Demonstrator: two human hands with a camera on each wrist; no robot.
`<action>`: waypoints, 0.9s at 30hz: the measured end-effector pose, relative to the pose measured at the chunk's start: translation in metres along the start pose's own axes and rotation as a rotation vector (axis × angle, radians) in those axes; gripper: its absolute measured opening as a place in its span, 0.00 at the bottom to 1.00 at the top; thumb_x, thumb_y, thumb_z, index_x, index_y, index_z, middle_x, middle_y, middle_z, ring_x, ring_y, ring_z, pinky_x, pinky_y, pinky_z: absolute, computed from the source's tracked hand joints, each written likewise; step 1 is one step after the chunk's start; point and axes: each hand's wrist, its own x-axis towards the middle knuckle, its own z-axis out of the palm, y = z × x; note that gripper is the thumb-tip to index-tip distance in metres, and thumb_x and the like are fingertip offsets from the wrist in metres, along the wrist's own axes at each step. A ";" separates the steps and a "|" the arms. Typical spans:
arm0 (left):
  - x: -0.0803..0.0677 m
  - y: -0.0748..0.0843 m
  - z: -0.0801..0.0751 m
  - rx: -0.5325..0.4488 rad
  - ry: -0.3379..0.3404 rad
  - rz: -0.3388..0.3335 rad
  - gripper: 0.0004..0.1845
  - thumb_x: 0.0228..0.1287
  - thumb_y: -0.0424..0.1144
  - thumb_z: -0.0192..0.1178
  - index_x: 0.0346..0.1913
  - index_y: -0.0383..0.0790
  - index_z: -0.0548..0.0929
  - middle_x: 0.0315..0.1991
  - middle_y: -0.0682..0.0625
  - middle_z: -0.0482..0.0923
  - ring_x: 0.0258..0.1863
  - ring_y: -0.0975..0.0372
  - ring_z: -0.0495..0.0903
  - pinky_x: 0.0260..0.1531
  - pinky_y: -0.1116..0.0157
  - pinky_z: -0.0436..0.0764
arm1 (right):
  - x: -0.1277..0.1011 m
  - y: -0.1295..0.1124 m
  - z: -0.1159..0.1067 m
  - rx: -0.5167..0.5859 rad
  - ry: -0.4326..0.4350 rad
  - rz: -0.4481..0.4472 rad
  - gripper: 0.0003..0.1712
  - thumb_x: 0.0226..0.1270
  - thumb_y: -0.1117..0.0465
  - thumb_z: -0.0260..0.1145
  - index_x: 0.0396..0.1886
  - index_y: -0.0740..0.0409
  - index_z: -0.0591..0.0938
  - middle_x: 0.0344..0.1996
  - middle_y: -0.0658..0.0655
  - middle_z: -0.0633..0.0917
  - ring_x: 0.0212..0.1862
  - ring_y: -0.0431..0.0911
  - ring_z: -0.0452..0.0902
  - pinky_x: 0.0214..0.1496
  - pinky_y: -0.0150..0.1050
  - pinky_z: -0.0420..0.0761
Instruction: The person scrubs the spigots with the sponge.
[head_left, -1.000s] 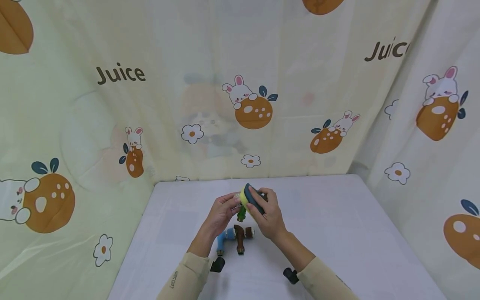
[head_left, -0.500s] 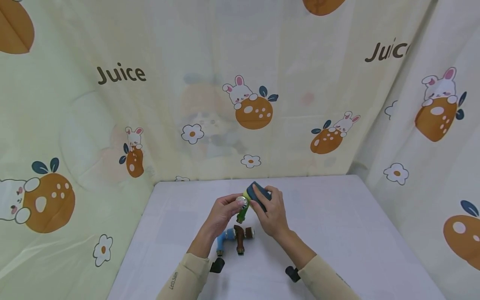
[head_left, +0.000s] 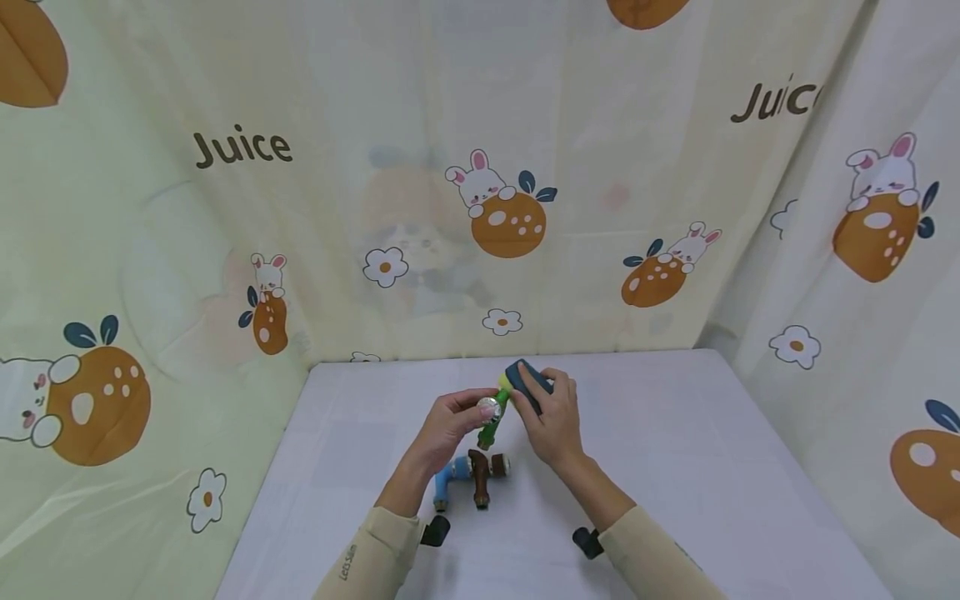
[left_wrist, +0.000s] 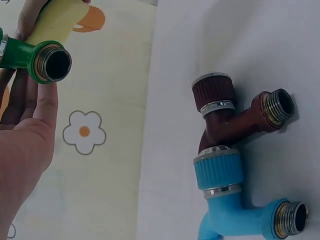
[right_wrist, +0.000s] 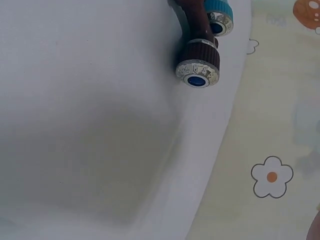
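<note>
My left hand grips a green faucet by its silver-faced knob, above the table. The faucet's threaded end points down in the head view; in the left wrist view that open end faces the camera. My right hand holds a sponge, dark blue on one face and yellow on the other. Its yellow side lies against or right beside the faucet's upper end; contact cannot be made out. Only a sliver of skin shows in the right wrist view.
A brown faucet and a light blue faucet lie side by side on the white table, nearer me than the hands. A printed curtain hangs behind the table and along both sides. Black devices sit at the wrists.
The sponge has shifted up and right, off the front of the knob to the faucet's upper end. The green faucet has turned, bringing its silver knob face into view. Both table faucets stay put.
</note>
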 end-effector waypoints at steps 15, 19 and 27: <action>0.002 0.000 0.002 -0.029 0.012 -0.024 0.27 0.72 0.40 0.64 0.71 0.37 0.76 0.57 0.49 0.84 0.54 0.62 0.84 0.62 0.61 0.81 | -0.001 0.009 -0.001 0.150 -0.048 0.223 0.29 0.81 0.44 0.56 0.76 0.46 0.73 0.59 0.64 0.73 0.55 0.55 0.70 0.49 0.46 0.72; 0.008 0.000 0.001 -0.161 0.082 -0.016 0.35 0.76 0.44 0.62 0.80 0.43 0.63 0.68 0.41 0.75 0.65 0.56 0.81 0.68 0.56 0.78 | -0.006 0.009 0.000 0.203 -0.022 0.208 0.32 0.81 0.46 0.57 0.80 0.44 0.68 0.64 0.63 0.72 0.57 0.55 0.74 0.55 0.51 0.79; 0.010 0.004 -0.002 -0.219 0.113 -0.014 0.33 0.81 0.55 0.53 0.80 0.46 0.62 0.72 0.41 0.72 0.69 0.53 0.78 0.67 0.59 0.78 | -0.016 -0.009 0.001 0.233 -0.033 -0.179 0.35 0.72 0.59 0.69 0.78 0.49 0.72 0.69 0.60 0.73 0.65 0.51 0.73 0.59 0.52 0.85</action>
